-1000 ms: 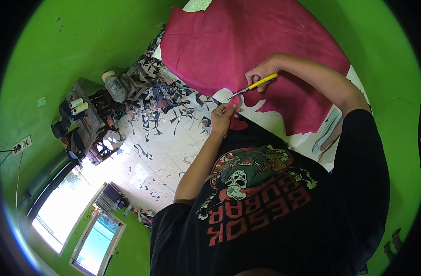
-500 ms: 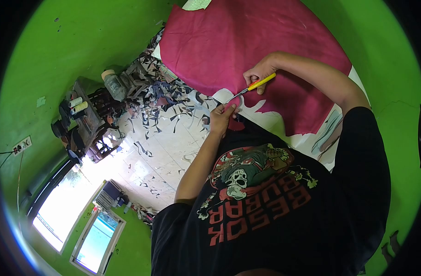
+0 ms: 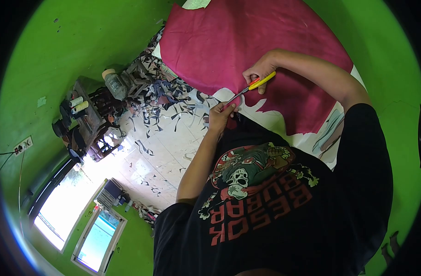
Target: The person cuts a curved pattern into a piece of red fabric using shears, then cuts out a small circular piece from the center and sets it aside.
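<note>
The small pink piece [image 3: 227, 106] sits just off the near-left edge of the big pink sheet [image 3: 247, 41], and I can make out only a sliver of it. The left hand [image 3: 218, 118] pinches it between thumb and fingers. The right hand [image 3: 260, 73] has its fingers wrapped around the handles of the scissors [image 3: 267, 81], whose tips point at that pinch; I cannot tell whether the blades are touching the piece.

What worries me most is the thumb lying so near the tips: should the blades close while the pinch creeps forward, they could nick skin. The piece looks thin and limp to me, so a loose pinch might let it fold between the blades and leave a ragged edge. The hands hide the line I would want to check.

The work hangs close to the black shirt [image 3: 275, 193], towards the near edge of the white surface [image 3: 272, 120], so a dipping tip might snag cloth. The big sheet covers much of that surface, and a forearm dragging across it could pull it askew. Beyond the left edge, dark scraps [image 3: 167, 94] litter the floor [image 3: 169, 147]; a dropped piece could get lost there.
</note>
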### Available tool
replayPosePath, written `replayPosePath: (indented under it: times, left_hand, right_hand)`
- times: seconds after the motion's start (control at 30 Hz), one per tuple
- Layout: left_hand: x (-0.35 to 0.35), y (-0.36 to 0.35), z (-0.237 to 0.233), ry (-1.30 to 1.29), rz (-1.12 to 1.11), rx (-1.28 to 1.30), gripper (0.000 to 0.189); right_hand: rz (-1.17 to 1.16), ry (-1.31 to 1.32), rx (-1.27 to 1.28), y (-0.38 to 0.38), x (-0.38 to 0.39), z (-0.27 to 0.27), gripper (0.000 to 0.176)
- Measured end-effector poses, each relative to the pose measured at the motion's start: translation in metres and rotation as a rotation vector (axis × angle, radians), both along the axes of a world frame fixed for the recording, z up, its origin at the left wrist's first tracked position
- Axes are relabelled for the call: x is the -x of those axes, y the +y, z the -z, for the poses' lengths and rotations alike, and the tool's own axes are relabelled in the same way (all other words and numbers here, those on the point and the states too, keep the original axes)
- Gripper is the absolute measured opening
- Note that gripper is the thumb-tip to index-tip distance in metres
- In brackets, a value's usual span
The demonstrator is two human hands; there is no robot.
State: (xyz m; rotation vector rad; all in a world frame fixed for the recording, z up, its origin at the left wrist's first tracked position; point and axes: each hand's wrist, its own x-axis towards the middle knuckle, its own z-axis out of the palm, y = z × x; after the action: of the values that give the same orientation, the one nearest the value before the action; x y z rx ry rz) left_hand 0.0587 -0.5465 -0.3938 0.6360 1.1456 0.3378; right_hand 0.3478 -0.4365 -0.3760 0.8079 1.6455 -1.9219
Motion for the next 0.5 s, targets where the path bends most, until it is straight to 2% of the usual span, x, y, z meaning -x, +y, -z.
replayPosePath:
  times: [0.13,0.23,0.3,0.33,0.4,0.43,0.5]
  left_hand:
    - [0.003,0.002,0.003,-0.036,0.002,0.022,0.018]
    - [0.006,0.003,0.005,-0.074,-0.015,0.038,0.018]
    - [0.006,0.005,0.003,-0.076,-0.031,0.085,0.016]
    - [0.005,0.006,0.001,-0.076,-0.030,0.084,0.016]
    - [0.006,0.008,-0.003,-0.084,-0.038,0.145,0.015]
    - [0.008,0.008,0.001,-0.083,-0.038,0.145,0.015]
    - [0.010,0.011,0.005,-0.106,-0.024,0.192,0.015]
  right_hand:
    - [0.012,-0.019,-0.038,-0.003,-0.001,-0.001,0.076]
    - [0.037,0.009,-0.044,-0.009,-0.005,0.010,0.071]
    - [0.146,0.069,0.190,-0.010,-0.007,0.020,0.056]
    - [0.146,0.070,0.190,-0.011,-0.008,0.019,0.056]
    - [0.230,0.032,0.364,-0.012,-0.010,0.019,0.043]
    - [0.230,0.033,0.365,-0.014,-0.011,0.024,0.043]
    - [0.292,0.124,0.402,-0.018,-0.009,0.028,0.032]
